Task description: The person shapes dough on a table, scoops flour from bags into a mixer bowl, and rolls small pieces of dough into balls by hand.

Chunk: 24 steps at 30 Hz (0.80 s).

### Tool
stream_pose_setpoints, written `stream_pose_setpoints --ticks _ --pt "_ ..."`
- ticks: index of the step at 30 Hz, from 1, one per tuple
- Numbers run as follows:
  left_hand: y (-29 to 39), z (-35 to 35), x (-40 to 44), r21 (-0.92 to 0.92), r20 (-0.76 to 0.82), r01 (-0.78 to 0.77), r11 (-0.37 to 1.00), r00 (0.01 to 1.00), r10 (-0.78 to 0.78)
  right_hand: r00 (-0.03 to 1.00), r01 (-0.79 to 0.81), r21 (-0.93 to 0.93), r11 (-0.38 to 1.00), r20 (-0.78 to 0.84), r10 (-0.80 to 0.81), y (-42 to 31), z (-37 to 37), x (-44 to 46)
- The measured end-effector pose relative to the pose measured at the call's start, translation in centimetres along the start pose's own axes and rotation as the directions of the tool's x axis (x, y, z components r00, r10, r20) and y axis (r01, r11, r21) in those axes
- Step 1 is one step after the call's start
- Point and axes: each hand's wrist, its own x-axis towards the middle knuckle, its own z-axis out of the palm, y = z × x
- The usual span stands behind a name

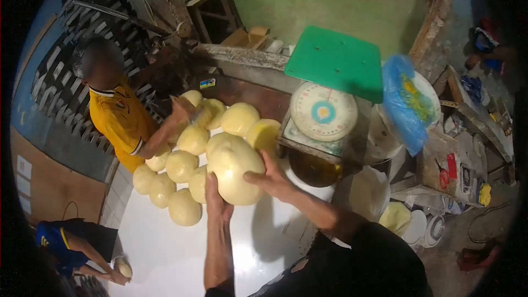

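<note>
A large, smooth, pale yellow dough ball (236, 173) is held up between my two hands above the white table (165, 253). My left hand (218, 201) presses against its lower left side, and my right hand (275, 180) grips it from the right, fingers partly behind it. Several similar dough balls (184, 207) sit close together on the table just beyond and to the left. The held ball hides part of that group. Its surface looks glossy.
A dial scale (323, 111) with a green platform (338, 60) stands at the back right. Beside it are a blue plastic bag (404, 110) and buckets (374, 195). A co-worker in a yellow shirt (118, 118) reaches over the far dough balls. Another person's hand (117, 276) touches dough at lower left.
</note>
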Motion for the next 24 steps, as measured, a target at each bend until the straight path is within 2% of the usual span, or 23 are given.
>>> stream_pose_setpoints --ticks 1,2,3,4,5,6,8,10,11,13,14,16,17,18,19,20,21,22,24 --pt "1.7 2.7 0.6 0.039 0.059 0.0 0.999 0.998 -0.002 0.987 0.128 -0.074 0.989 -0.088 -0.135 -3.2 -0.5 -0.3" --pt "3.4 5.6 1.1 0.077 0.107 0.002 0.997 0.994 -0.01 0.97 0.239 0.019 0.971 -0.059 -0.237 -4.8 -1.8 0.3" --pt "5.0 9.7 1.3 0.037 0.253 -0.028 0.999 0.967 0.018 0.948 0.314 -0.015 0.949 -0.041 -0.314 -8.8 -2.9 -0.3" --pt "6.4 13.6 1.7 0.114 0.304 -0.05 0.992 0.953 0.013 0.907 0.41 -0.024 0.912 -0.091 -0.411 -11.5 -4.1 0.0" --pt "7.5 19.5 4.3 0.207 0.486 -0.142 0.968 0.873 0.024 0.933 0.323 -0.15 0.934 -0.113 -0.341 -19.1 -7.1 -0.7" --pt "7.6 22.7 5.6 0.195 0.525 -0.123 0.973 0.851 0.002 0.918 0.339 -0.183 0.923 -0.149 -0.367 -20.6 -9.2 0.2" --pt "6.1 28.0 10.2 0.139 0.509 -0.126 0.982 0.86 0.038 0.918 0.345 -0.217 0.913 -0.122 -0.376 -23.7 -14.4 2.1" --pt "3.9 31.5 14.6 0.073 0.622 0.009 0.997 0.781 -0.052 0.894 0.348 -0.237 0.907 -0.206 -0.397 -25.7 -18.3 3.7" --pt "2.1 32.7 17.1 0.055 0.628 0.035 0.998 0.776 -0.062 0.893 0.357 -0.25 0.9 -0.189 -0.407 -26.2 -20.2 4.3" --pt "-0.6 34.4 19.8 0.065 0.596 0.068 0.996 0.797 -0.094 0.94 0.172 -0.272 0.947 -0.241 -0.24 -26.4 -23.6 5.3" --pt "-1.3 34.4 20.8 0.06 0.598 0.059 0.996 0.797 -0.083 0.941 0.179 -0.277 0.944 -0.232 -0.246 -26.2 -25.2 6.1" --pt "-2.4 33.8 21.9 0.174 0.594 0.055 0.983 0.79 -0.15 0.926 -0.028 -0.349 0.937 -0.363 -0.108 -25.5 -26.7 6.6" --pt "-2.4 33.3 22.9 0.311 0.56 -0.05 0.949 0.816 -0.14 0.925 -0.035 -0.339 0.94 -0.368 -0.098 -25.4 -27.7 6.6" --pt "-1.0 33.3 21.9 0.32 0.552 -0.036 0.947 0.82 -0.156 0.886 -0.172 -0.553 0.815 -0.449 -0.118 -26.5 -26.8 5.8" --pt "0.6 33.3 20.3 0.618 0.488 -0.376 0.691 0.872 0.038 0.844 -0.321 -0.71 0.627 -0.514 -0.15 -27.2 -25.9 4.7" --pt "1.8 32.5 19.0 0.804 0.5 -0.546 0.234 0.835 0.231 0.843 -0.341 -0.695 0.633 -0.524 -0.121 -26.7 -25.4 3.2" --pt "3.2 30.9 18.5 0.789 0.549 -0.611 0.065 0.748 0.372 0.792 -0.226 -0.878 0.422 -0.418 -0.446 -25.8 -24.8 1.5" --pt "4.7 28.7 18.2 0.757 0.606 -0.643 -0.114 0.627 0.49 0.681 -0.155 -0.978 0.139 -0.208 -0.703 -25.1 -24.0 -0.3" --pt "5.8 22.3 15.4 0.691 0.475 -0.684 0.234 0.673 0.567 0.65 0.209 -0.906 0.367 -0.152 -0.744 -22.4 -21.1 -5.6"
